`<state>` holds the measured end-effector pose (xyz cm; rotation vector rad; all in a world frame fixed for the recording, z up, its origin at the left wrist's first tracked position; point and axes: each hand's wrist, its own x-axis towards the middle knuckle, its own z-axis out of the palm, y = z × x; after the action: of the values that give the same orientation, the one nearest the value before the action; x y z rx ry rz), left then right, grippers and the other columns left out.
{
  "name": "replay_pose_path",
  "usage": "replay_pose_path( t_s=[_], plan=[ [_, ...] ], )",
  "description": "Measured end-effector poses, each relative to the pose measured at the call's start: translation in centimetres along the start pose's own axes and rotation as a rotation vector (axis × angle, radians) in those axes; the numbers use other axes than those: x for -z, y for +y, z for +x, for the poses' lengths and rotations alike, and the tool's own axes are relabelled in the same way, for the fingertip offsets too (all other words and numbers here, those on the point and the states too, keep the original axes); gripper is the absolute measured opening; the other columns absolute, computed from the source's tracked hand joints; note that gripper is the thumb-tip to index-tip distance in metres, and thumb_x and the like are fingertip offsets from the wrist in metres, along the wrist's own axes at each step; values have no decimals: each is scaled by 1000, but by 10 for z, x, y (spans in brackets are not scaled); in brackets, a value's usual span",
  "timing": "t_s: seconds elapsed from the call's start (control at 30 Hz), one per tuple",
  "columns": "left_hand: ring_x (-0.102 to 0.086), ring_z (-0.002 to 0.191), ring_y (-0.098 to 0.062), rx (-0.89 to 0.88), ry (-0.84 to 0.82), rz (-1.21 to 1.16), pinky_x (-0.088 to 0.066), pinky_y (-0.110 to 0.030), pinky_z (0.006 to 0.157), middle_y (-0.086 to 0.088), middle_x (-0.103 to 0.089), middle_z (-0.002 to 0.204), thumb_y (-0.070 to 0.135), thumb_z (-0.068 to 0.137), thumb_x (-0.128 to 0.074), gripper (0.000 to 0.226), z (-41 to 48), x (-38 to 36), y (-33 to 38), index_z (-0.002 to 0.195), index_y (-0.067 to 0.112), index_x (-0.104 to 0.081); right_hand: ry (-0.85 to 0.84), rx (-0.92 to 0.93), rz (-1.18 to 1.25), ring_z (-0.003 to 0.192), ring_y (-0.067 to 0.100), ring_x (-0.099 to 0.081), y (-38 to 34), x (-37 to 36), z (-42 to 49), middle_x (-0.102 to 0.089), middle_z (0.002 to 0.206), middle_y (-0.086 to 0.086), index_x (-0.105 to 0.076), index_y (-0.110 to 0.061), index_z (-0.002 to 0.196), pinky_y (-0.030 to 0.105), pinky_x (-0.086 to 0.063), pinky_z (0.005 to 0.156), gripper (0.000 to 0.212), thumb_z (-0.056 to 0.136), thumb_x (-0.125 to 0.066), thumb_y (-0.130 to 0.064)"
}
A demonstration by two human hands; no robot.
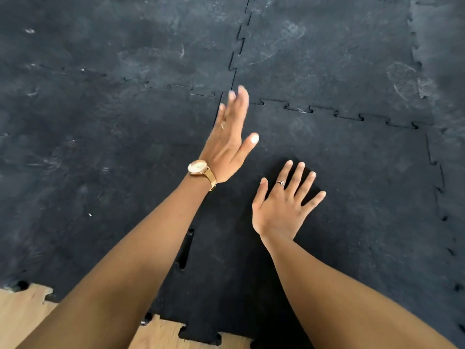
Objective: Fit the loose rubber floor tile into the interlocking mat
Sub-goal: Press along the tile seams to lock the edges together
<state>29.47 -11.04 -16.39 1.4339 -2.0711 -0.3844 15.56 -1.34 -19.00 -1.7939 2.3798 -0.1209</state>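
Head view: the loose rubber floor tile (352,197) is seen in the lower right of the frame, its toothed edges laid against the interlocking mat (113,134) along the seams at centre and upper right. The right hand (284,207) is pressed flat on the tile, fingers spread and grasping nothing, presumably so the tile is kept from shifting. The left hand (230,137) is raised edge-on over the seam (219,114) near the centre, blurred, fingers extended and empty, apparently so the teeth can be struck down. Gaps are visible along the lower left seam, beside the wooden floor (22,313).
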Motion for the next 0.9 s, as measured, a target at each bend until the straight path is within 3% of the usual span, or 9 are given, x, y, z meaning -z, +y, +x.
replay_pose_path(
  t_s=[0.1, 0.2, 0.3, 0.37, 0.4, 0.47, 0.57, 0.7, 0.9],
  plan=[
    [-4, 150, -34, 59, -177, 144, -23, -49, 119, -19, 21, 160, 44, 101, -37, 78, -6, -14, -9, 154, 14, 13, -2, 4, -10, 154, 34, 6, -2, 1, 0, -3, 167, 9, -7, -15, 160, 64, 6, 119, 68, 103, -17, -50],
    [-5, 150, -29, 133, -125, -90, -25, -34, 118, -14, 24, 160, 40, 100, -45, 82, -3, -1, -3, 154, 16, 12, -26, 7, 2, 154, 34, 7, -1, 5, -1, -1, 168, 9, -5, -15, 160, 64, 4, 119, 68, 103, -16, -50],
    [19, 149, -21, 430, 111, -548, 6, -34, 120, -7, 25, 161, 25, 103, -44, 79, -4, 7, 13, 152, 13, 17, -11, 8, 5, 154, 35, 5, -1, 5, -2, -3, 167, 10, -6, -14, 160, 65, 3, 119, 68, 103, -18, -49],
    [12, 150, -17, 580, 301, -802, 2, -27, 122, -3, 19, 162, 34, 101, -40, 79, -6, 24, 27, 152, 18, 19, -8, 9, 0, 154, 36, 4, -1, 3, -1, -3, 167, 10, -6, -14, 160, 65, 4, 119, 69, 102, -17, -49],
    [7, 150, -14, 556, 367, -909, -3, -20, 120, -1, 16, 163, 44, 94, -42, 86, -5, 40, 30, 153, 23, 18, -7, 12, 4, 154, 36, 4, -1, 3, 0, -3, 167, 10, -6, -13, 160, 65, 5, 118, 69, 102, -18, -49],
    [3, 151, -12, 394, 447, -1082, -9, -25, 121, 1, 15, 164, 50, 84, -46, 96, -5, 69, 35, 153, 30, 17, -7, 16, 7, 153, 36, 4, -1, 4, 0, -4, 167, 11, -7, -13, 160, 65, 4, 118, 68, 103, -19, -49],
    [5, 151, -18, 251, 468, -672, -4, -35, 123, -12, 13, 163, 38, 96, -38, 81, -28, 69, 36, 154, 15, 13, -10, 17, 7, 153, 37, 4, 0, 4, 0, -4, 167, 11, -7, -13, 160, 66, 3, 118, 68, 103, -20, -48],
    [13, 149, -35, 305, -135, 362, 8, -43, 122, -23, 16, 160, 45, 103, -27, 72, -88, 11, 17, 154, 9, 7, -13, 28, 9, 153, 37, 3, -1, 5, -2, -4, 167, 12, -8, -12, 160, 66, 3, 119, 67, 104, -20, -48],
    [13, 150, -30, 281, -204, 499, 10, -45, 121, -16, 9, 163, 48, 102, -18, 69, -82, 8, 7, 155, 11, 4, -22, 29, 3, 153, 37, 3, 0, 9, -2, -5, 167, 12, -8, -12, 160, 66, 1, 119, 67, 104, -20, -47]
  ],
)
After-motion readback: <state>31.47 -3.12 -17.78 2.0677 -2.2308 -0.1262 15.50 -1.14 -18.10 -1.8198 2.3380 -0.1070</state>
